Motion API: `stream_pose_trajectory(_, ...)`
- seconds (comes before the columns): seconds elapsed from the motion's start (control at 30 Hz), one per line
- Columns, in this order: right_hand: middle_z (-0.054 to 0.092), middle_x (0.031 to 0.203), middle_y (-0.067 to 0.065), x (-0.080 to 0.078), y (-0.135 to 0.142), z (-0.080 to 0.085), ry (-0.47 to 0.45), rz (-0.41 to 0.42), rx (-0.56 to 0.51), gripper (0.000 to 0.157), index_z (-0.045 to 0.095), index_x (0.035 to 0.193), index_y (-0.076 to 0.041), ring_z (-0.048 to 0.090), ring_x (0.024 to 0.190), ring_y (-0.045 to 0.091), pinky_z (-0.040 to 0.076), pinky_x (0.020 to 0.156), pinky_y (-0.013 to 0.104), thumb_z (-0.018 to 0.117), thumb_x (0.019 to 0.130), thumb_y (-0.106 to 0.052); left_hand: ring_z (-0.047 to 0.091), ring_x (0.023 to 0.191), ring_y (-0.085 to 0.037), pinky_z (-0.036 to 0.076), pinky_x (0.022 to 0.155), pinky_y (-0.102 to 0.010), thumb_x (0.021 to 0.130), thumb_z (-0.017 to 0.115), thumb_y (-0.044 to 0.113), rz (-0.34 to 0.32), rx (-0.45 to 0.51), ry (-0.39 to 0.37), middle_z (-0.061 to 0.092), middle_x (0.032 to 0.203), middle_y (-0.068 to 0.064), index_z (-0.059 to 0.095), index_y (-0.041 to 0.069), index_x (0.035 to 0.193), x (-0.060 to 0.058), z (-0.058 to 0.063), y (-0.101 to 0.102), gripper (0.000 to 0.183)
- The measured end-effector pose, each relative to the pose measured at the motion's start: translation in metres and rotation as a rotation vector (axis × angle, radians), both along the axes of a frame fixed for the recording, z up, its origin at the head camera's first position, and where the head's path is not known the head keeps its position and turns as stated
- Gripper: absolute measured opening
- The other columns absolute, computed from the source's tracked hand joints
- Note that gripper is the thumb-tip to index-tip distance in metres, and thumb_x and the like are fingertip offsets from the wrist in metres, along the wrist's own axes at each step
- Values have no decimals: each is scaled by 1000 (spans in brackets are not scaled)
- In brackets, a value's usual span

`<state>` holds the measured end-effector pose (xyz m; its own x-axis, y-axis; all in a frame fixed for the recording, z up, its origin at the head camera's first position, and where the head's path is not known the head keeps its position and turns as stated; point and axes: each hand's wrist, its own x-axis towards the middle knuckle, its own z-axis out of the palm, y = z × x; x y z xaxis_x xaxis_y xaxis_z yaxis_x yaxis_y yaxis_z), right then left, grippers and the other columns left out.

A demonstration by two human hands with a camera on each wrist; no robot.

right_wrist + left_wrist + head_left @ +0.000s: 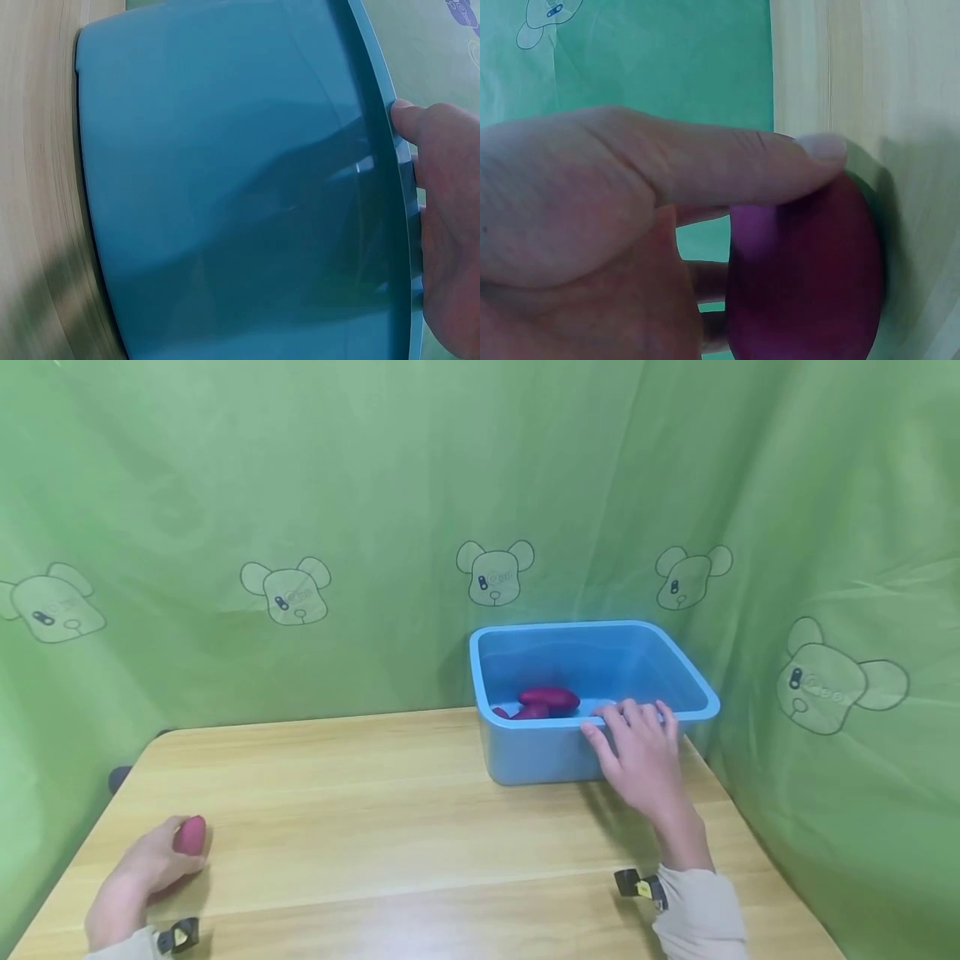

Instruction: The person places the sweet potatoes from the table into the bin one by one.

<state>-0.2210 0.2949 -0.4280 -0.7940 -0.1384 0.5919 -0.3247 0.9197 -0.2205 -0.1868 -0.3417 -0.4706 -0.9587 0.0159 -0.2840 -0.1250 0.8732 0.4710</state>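
At the table's left side, my left hand (142,872) holds a smooth purple-red sweet potato (191,836). In the left wrist view the thumb (742,161) lies across the top of the sweet potato (810,277), with fingers partly showing behind it. My right hand (643,760) grips the near rim of a blue plastic bin (540,756), fingers over the edge and thumb on the outside. The right wrist view shows the bin's outer wall (225,172) and the right hand (454,217) at its rim. Inside the bin, purple-red sweet potatoes (551,698) lie at the left.
The bin stands at the back right of a light wooden table (337,827). A green curtain (375,527) with printed bear heads hangs behind and along both sides. Dark wrist straps (641,888) sit near both sleeves.
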Motion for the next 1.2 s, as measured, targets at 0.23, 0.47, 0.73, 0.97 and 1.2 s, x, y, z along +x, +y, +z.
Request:
stream_pose_trajectory(0.23,62,111,14,3,-1,2,0,-4,3,37,66,116,-9,51,113,40,16,114,70,53,105,-42,47,115,-65,43,94,-72,90,72,17,-2,23,-35,41,132,-50,28,-20,141,1,0,-1,77)
stream_pose_trajectory(0.47,62,111,14,2,-1,0,2,-7,7,37,66,117,-9,50,114,40,16,115,70,53,106,-42,48,115,-64,43,95,-72,90,72,17,-12,22,-20,42,131,-50,28,-20,141,1,-2,-2,77)
stream_pose_trajectory(0.73,62,112,14,1,-1,0,16,-3,6,36,66,116,-9,50,114,40,16,115,69,53,105,-41,46,117,-65,42,96,-73,90,72,18,-21,15,0,41,132,-50,28,-20,142,0,-2,-2,78)
stream_pose_trajectory(0.97,62,112,14,0,-2,-1,9,-1,3,36,66,117,-10,50,114,40,16,115,69,53,105,-42,49,113,-65,46,92,-72,91,71,15,-30,7,63,42,130,-52,27,-20,143,1,1,-2,76)
stream_pose_trajectory(1.2,62,114,14,2,-1,-1,6,-3,7,37,66,119,-10,50,116,40,16,115,69,53,105,-42,50,113,-64,47,91,-71,90,71,14,-29,10,106,44,129,-51,29,-19,142,0,3,0,75)
